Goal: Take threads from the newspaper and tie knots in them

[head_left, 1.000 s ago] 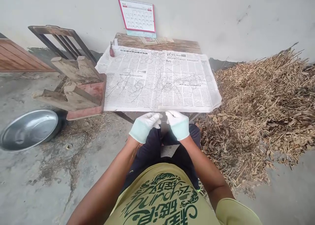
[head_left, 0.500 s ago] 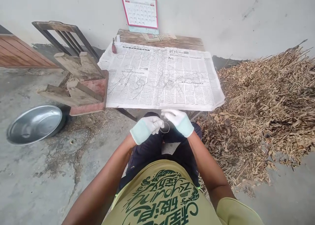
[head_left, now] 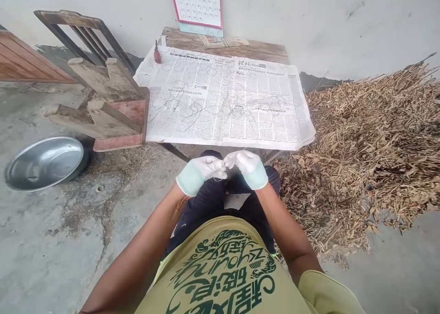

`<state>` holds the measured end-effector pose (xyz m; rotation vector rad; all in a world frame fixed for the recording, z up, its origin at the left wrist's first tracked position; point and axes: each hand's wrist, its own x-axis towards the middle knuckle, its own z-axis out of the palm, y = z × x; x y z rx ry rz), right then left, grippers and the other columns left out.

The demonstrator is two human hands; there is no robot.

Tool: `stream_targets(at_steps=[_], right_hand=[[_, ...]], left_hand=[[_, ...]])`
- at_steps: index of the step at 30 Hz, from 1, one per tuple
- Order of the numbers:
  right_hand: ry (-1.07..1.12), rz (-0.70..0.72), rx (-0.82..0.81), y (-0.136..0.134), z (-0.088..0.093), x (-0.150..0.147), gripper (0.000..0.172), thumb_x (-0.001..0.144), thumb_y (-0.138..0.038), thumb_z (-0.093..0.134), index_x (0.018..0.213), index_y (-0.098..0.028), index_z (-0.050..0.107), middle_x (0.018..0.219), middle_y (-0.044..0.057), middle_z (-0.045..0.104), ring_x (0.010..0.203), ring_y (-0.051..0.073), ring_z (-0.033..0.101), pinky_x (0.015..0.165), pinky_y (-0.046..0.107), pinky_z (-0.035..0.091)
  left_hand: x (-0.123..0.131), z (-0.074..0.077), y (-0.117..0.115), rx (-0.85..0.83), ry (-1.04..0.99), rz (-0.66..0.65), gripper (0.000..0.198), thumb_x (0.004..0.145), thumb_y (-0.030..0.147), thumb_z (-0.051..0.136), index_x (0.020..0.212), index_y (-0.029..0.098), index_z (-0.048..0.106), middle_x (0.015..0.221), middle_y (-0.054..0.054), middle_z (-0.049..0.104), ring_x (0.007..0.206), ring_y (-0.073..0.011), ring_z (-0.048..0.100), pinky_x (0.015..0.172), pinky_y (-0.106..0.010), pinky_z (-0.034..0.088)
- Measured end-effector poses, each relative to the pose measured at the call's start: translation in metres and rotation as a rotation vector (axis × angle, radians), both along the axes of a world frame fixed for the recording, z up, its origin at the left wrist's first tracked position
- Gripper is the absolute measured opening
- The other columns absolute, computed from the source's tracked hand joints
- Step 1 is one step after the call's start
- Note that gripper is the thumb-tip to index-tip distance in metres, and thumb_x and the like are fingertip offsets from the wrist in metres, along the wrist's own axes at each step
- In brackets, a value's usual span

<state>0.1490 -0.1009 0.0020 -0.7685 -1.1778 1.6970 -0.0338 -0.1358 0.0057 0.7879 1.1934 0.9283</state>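
My left hand (head_left: 208,167), in a white glove with a pale green cuff, is closed with its fingertips pinched on a thin wire (head_left: 217,179), part of which curves out below them. My right hand (head_left: 244,162), gloved alike, meets it fingertip to fingertip, its fingers pinched together at the wire. Most of the wire is hidden by the gloves. Both hands are above my knees, just in front of the table edge. On the newspaper (head_left: 192,133) covering the table lie several thin wire pieces (head_left: 195,107), some bent into rings.
A red-handled pointed tool (head_left: 157,55) lies at the newspaper's back left corner. A desk calendar (head_left: 197,4) stands behind on the wooden table (head_left: 261,52). To the left are an upturned stool (head_left: 118,144), a chair (head_left: 68,17) and a metal basin (head_left: 44,165); dry stalks (head_left: 360,144) are heaped right.
My hands have come closer together, fingertips now meeting. The wire ring that showed between them is now mostly hidden. The view has tilted slightly downward.
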Motion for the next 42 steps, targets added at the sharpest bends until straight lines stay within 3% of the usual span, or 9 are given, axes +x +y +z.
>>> stream_targets(at_steps=[4, 7, 11, 19, 23, 31, 34, 42], right_hand=[[0.038, -0.01, -0.03, -0.005, -0.002, -0.002, 0.034, 0.089, -0.051, 0.07, 0.088, -0.017, 0.077, 0.088, 0.008, 0.075, 0.076, 0.019, 0.068, 0.079, 0.037, 0.056], [0.077, 0.005, -0.04, -0.008, -0.005, -0.003, 0.033, 0.09, -0.049, 0.07, 0.088, -0.016, 0.077, 0.087, 0.008, 0.075, 0.078, 0.019, 0.069, 0.082, 0.037, 0.056], [0.122, 0.06, -0.084, -0.009, -0.01, -0.002, 0.038, 0.089, -0.051, 0.072, 0.081, -0.015, 0.076, 0.08, 0.009, 0.074, 0.075, 0.02, 0.069, 0.078, 0.037, 0.056], [0.08, 0.226, -0.117, -0.009, -0.011, 0.005, 0.049, 0.082, -0.062, 0.072, 0.065, -0.017, 0.069, 0.066, 0.008, 0.069, 0.067, 0.022, 0.066, 0.072, 0.038, 0.054], [0.114, 0.328, -0.128, -0.013, -0.013, 0.008, 0.049, 0.079, -0.064, 0.073, 0.061, -0.019, 0.068, 0.06, 0.007, 0.067, 0.064, 0.024, 0.065, 0.07, 0.04, 0.054], [0.098, 0.405, -0.142, -0.023, -0.013, 0.01, 0.052, 0.077, -0.063, 0.073, 0.051, -0.02, 0.063, 0.056, 0.008, 0.065, 0.059, 0.024, 0.063, 0.061, 0.039, 0.051], [0.114, 0.402, -0.149, -0.025, -0.014, 0.007, 0.051, 0.077, -0.061, 0.072, 0.048, -0.02, 0.061, 0.053, 0.007, 0.062, 0.056, 0.023, 0.061, 0.058, 0.037, 0.048], [0.034, 0.218, -0.203, -0.028, -0.02, 0.012, 0.05, 0.08, -0.067, 0.066, 0.061, -0.021, 0.057, 0.063, 0.005, 0.063, 0.06, 0.02, 0.058, 0.066, 0.037, 0.05]], left_hand=[[0.003, 0.002, -0.004, -0.032, -0.12, 0.011, 0.045, 0.066, 0.055, 0.088, 0.071, 0.016, 0.067, 0.047, 0.005, 0.054, 0.046, -0.0127, 0.057, 0.066, -0.035, 0.058], [0.001, 0.006, -0.008, 0.003, -0.026, -0.025, 0.043, 0.072, 0.057, 0.082, 0.065, 0.019, 0.064, 0.039, 0.006, 0.046, 0.041, -0.0121, 0.052, 0.064, -0.034, 0.056], [-0.004, 0.008, -0.012, 0.046, 0.142, -0.132, 0.041, 0.078, 0.058, 0.075, 0.063, 0.022, 0.062, 0.036, 0.004, 0.048, 0.047, -0.0172, 0.061, 0.056, -0.029, 0.049], [-0.006, 0.025, -0.01, -0.055, 0.247, -0.409, 0.036, 0.071, 0.051, 0.075, 0.055, 0.022, 0.062, 0.034, 0.0, 0.052, 0.043, -0.0168, 0.058, 0.046, -0.024, 0.041], [-0.012, 0.027, -0.013, -0.078, 0.312, -0.508, 0.03, 0.07, 0.044, 0.077, 0.056, 0.021, 0.065, 0.047, -0.002, 0.065, 0.037, -0.0116, 0.05, 0.038, -0.022, 0.03], [-0.022, 0.026, -0.02, -0.044, 0.323, -0.692, 0.026, 0.075, 0.043, 0.075, 0.058, 0.024, 0.07, 0.049, -0.001, 0.065, 0.04, -0.0118, 0.054, 0.038, -0.02, 0.035], [-0.022, 0.021, -0.02, -0.06, 0.333, -0.716, 0.023, 0.072, 0.04, 0.076, 0.058, 0.024, 0.071, 0.048, -0.002, 0.065, 0.039, -0.0127, 0.054, 0.036, -0.021, 0.034], [-0.027, 0.013, -0.015, -0.155, 0.206, -0.655, 0.012, 0.065, 0.029, 0.075, 0.057, 0.02, 0.073, 0.041, -0.002, 0.061, 0.036, -0.0132, 0.05, 0.036, -0.022, 0.033]])
